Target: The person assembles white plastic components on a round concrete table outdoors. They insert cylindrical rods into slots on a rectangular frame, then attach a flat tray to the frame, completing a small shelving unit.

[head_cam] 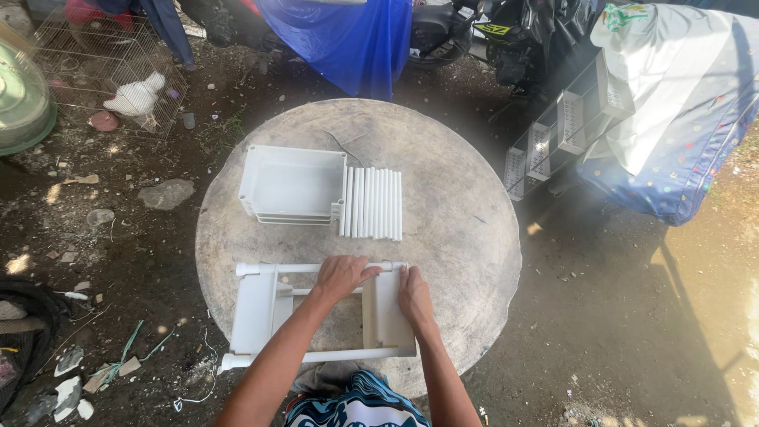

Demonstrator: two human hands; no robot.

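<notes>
Off the table (pixel 462 150) at far left, on the dirt: a green dome (pixel 20 99), then a wire cage (pixel 95 55) with a white bird (pixel 136 96) inside, well apart from the work. On the table's near-left edge: a white frame (pixel 257 312) of two flat panels joined by rods, lying flat, with its near-left rod end seemingly poking just past the rim. Toward the middle of the table: stacked white trays (pixel 292 186), with a row of white tubes (pixel 371 203) touching their right side. Near the middle of the near edge: left hand (pixel 344 275) palm down across the frame's far rod, fingers spread and not closed round it; just right of that, apart from it, right hand (pixel 413 296) flat on the frame's right panel, likewise unclenched, pressing rather than gripping. Likely trouble: with flat palms only, a hard push could skid the frame on the smooth stone toward the rim, or tip it where it overhangs; uneven pressure could pop a rod out of its socket or cock the panel askew; a jolt might set the loose tubes rolling toward the table's right edge. Nothing between hands and tubes, so an easy reach. Beyond the far edge: a blue cloth (pixel 348 39) hanging down. Off the right edge: a grey rack (pixel 565 126) leaning on a cloth-covered bundle (pixel 680 103), out of the way.
</notes>
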